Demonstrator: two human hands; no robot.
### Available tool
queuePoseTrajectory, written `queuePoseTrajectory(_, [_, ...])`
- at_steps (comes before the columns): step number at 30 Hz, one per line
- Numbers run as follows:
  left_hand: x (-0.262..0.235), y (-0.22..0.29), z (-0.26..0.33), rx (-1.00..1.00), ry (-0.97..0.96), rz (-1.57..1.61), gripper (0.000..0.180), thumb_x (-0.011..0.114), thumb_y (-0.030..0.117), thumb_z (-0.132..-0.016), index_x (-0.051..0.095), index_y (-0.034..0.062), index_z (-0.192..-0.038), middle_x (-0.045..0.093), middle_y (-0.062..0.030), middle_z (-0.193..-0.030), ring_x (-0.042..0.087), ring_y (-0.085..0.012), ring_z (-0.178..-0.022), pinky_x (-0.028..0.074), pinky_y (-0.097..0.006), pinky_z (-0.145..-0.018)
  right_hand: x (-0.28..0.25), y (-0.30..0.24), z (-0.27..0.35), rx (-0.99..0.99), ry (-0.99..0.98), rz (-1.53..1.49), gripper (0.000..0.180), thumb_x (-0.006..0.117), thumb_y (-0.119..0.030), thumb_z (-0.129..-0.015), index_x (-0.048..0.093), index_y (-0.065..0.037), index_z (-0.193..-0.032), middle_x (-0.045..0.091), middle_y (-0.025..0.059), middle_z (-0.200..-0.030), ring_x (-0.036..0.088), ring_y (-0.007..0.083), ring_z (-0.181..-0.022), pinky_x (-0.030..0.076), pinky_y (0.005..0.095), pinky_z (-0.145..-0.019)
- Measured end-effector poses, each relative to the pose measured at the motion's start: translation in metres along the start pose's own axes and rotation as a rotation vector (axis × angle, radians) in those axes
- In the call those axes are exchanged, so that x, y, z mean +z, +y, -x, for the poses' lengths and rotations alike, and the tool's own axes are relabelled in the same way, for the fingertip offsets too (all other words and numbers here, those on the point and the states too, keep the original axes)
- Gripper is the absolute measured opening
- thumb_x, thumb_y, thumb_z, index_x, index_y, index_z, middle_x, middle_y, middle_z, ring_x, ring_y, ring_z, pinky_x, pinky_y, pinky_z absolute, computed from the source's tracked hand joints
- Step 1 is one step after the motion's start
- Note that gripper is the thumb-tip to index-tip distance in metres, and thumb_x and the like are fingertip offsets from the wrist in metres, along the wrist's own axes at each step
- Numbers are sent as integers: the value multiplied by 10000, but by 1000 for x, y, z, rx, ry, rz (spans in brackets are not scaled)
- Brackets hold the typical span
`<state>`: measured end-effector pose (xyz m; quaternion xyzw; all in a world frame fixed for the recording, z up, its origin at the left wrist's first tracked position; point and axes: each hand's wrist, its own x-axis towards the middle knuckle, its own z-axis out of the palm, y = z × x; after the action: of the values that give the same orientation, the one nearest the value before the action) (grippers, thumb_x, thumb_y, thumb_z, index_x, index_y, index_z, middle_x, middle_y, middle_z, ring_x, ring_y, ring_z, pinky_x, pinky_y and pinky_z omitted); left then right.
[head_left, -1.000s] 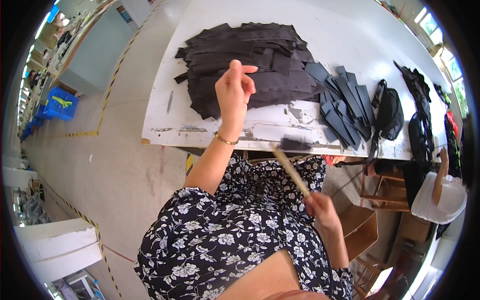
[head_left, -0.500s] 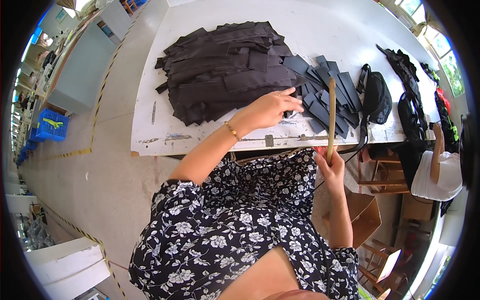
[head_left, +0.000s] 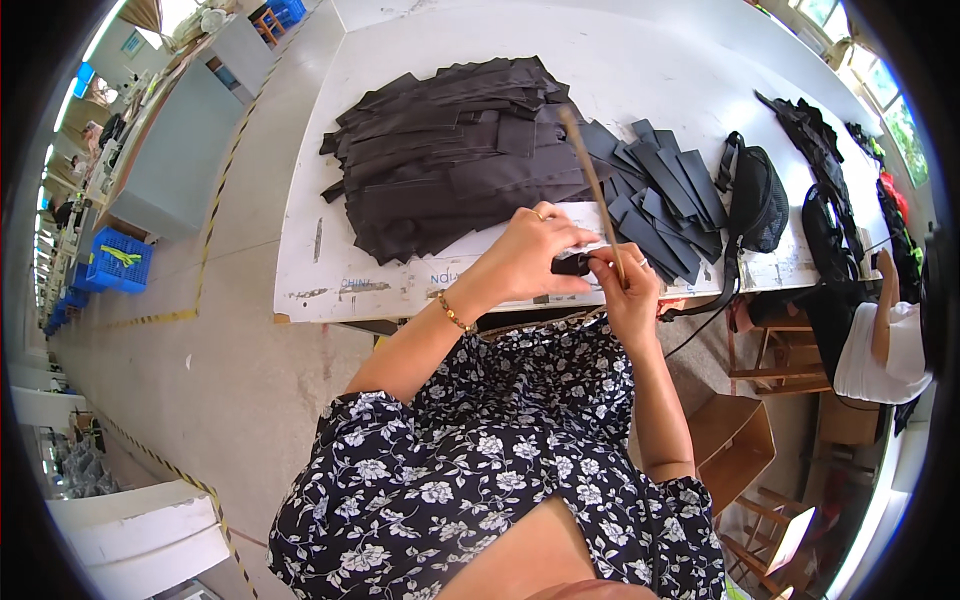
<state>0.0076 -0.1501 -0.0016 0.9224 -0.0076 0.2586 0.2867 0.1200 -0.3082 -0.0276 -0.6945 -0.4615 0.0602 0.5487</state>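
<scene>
My left hand (head_left: 535, 252), wearing a beaded bracelet, is closed around a small black piece (head_left: 572, 264) above the table's near edge. Beside it, my right hand (head_left: 630, 290) grips the lower end of a thin wooden stick (head_left: 590, 172). The stick slants up and to the left, smeared by motion near its tip. Fingers of my right hand touch the right end of the black piece; its exact kind is not clear. Beyond my hands lies a wide pile of dark brown-black fabric pieces (head_left: 440, 165), with flat dark strips (head_left: 665, 185) heaped to its right.
A black mesh-sided bag (head_left: 757, 200) and black straps (head_left: 810, 150) lie on the right of the white table (head_left: 640, 75). An open cardboard box (head_left: 735, 440) and wooden stools (head_left: 780, 355) stand at the right. Another person in white (head_left: 880, 350) sits there.
My right hand has moved up and left, bringing the stick from near upright to a leftward slant. My left hand has come nearer the table edge and closed on the black piece.
</scene>
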Motion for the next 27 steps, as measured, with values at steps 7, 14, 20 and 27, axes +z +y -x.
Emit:
queuePoseTrajectory(7, [26, 1, 0, -440, -311, 824, 260, 568, 263, -987, 601, 9, -1030, 599, -10, -694, 586, -74, -572, 466, -220, -528, -1, -11, -8, -124, 136, 18, 140, 620, 82, -812, 641, 26, -938, 551, 100, -926, 550, 184, -802, 444, 263, -666])
queuePoseTrajectory(14, [54, 52, 44, -438, -67, 1093, 332, 337, 296, -1063, 481, 34, -917, 552, -36, -659, 560, -105, -508, 466, -229, -490, -8, -29, -45, -20, 448, -276, 79, 612, -60, -930, 610, 0, -880, 505, 13, -945, 469, 85, -807, 383, 221, -650])
queuePoseTrajectory(20, [93, 68, 113, -584, -472, 1053, 315, 351, 226, -1047, 491, 42, -833, 584, -37, -640, 568, -108, -509, 473, -254, -496, -53, -31, -84, 102, 558, -600, 170, 575, -220, -992, 615, -56, -1016, 522, -58, -699, 445, 10, -573, 324, 171, -483])
queuePoseTrajectory(27, [8, 42, 13, -322, 459, 938, 157, 609, 152, -954, 581, -2, -969, 603, -23, -859, 568, -78, -767, 486, -224, -698, 3, -37, -37, 184, 132, -345, 163, 641, -163, -947, 657, -17, -1018, 544, -63, -747, 424, 24, -650, 312, 189, -557])
